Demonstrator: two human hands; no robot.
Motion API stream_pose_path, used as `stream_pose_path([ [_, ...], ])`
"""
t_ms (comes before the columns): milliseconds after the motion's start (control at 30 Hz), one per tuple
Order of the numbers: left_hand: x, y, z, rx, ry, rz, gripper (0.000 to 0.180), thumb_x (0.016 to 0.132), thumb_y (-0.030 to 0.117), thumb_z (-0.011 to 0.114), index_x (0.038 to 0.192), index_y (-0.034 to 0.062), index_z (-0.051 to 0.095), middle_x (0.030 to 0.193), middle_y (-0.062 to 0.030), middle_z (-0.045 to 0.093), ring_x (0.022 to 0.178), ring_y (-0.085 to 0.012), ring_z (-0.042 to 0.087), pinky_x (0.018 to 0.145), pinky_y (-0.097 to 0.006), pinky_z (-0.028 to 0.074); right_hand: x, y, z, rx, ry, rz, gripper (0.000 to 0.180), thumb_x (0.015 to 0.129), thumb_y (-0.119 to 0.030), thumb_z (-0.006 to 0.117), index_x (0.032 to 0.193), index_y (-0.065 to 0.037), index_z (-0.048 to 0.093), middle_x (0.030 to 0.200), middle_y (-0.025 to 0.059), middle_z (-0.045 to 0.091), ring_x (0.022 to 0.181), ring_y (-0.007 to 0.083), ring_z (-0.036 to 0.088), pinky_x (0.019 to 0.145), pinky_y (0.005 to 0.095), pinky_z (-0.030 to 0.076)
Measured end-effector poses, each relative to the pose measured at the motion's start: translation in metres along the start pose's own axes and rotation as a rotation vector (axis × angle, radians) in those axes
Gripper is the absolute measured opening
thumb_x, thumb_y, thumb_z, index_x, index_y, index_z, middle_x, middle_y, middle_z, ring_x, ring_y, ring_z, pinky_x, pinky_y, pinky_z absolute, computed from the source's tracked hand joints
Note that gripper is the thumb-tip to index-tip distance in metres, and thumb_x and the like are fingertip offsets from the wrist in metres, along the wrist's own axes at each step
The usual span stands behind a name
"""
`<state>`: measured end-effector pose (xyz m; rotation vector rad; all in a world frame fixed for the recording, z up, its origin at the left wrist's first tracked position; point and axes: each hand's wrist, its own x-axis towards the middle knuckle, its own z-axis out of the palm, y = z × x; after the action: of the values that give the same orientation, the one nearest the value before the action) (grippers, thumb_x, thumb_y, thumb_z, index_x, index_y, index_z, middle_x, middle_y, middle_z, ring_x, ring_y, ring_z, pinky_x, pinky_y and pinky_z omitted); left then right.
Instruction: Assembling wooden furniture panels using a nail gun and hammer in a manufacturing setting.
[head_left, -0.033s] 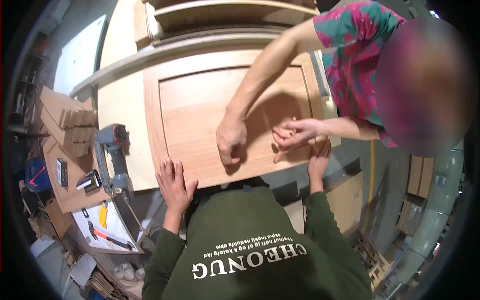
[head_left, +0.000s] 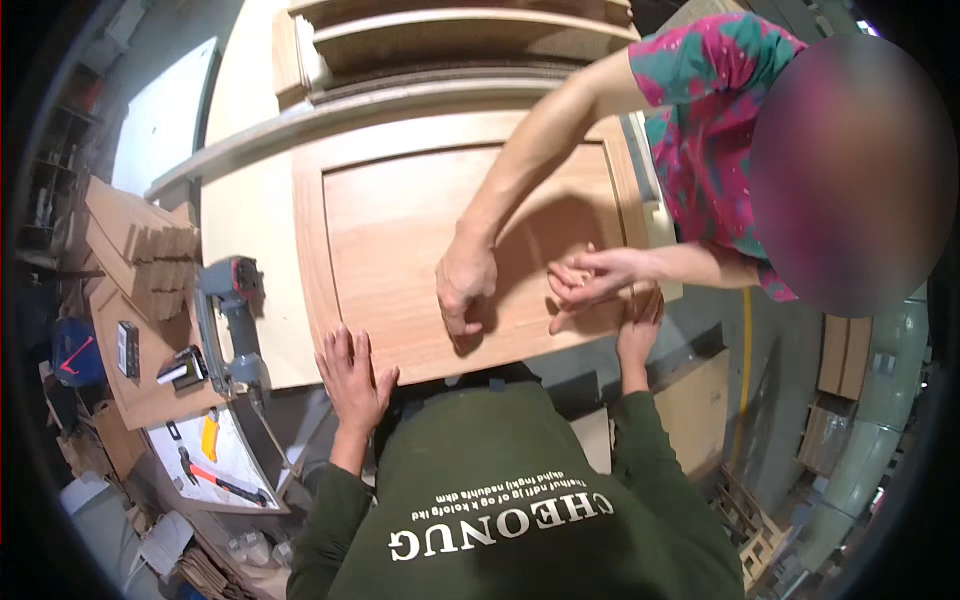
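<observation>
A pale wooden cabinet door (head_left: 400, 225) with a recessed middle panel lies flat on the bench in front of me. My left hand (head_left: 355, 380) rests on its near left corner, fingers spread and flat. At the near right corner, my right hand (head_left: 640, 325) lies with fingers stretched over the edge; its thumb is hard to see. Between my hands, a co-worker's fist (head_left: 466, 285) presses its fingers down near the door's near edge. The co-worker's other hand (head_left: 598, 278) is half curled, palm up; whether it holds something small I cannot tell.
A nail gun (head_left: 235, 315) stands left of the door. Beyond it are stacked wood strips (head_left: 160, 255) and small boxes (head_left: 128, 348). Lower left, a white board (head_left: 190, 470) carries a yellow utility knife (head_left: 210, 435) and a hammer (head_left: 225, 482). Wooden frames (head_left: 470, 45) stand at the back.
The whole view has shifted slightly, with the scene sitting a little lower. My hands and the co-worker's hands keep their places on and over the door.
</observation>
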<state>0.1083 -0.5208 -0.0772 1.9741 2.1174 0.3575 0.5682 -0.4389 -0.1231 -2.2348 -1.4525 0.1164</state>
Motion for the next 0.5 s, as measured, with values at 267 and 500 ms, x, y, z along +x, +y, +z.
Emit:
stream_pose_path([
  [267,0.100,0.014,-0.009,-1.150,0.006,-0.288,0.049,0.097,0.029,0.043,0.130,-0.0079,0.043,0.135,-0.0183,0.045,0.126,-0.0270,0.043,0.106,-0.036,0.033,-0.003,-0.045,-0.025,-0.348,-0.156,0.199,0.065,0.092,-0.040,0.050,0.144,-0.009,0.027,0.146,0.0193,0.029,0.135,0.0390,0.024,0.111,0.0425,0.018],
  [500,0.305,0.143,0.013,-1.693,-0.254,-0.368,0.092,0.086,0.069,0.035,0.141,-0.0046,0.026,0.145,-0.0156,0.033,0.135,-0.0211,0.030,0.106,-0.029,0.029,-0.010,-0.078,-0.029,0.668,-0.122,0.210,0.064,0.097,-0.044,0.031,0.143,0.000,0.022,0.147,0.0186,0.027,0.138,0.0294,0.021,0.113,0.0374,0.016],
])
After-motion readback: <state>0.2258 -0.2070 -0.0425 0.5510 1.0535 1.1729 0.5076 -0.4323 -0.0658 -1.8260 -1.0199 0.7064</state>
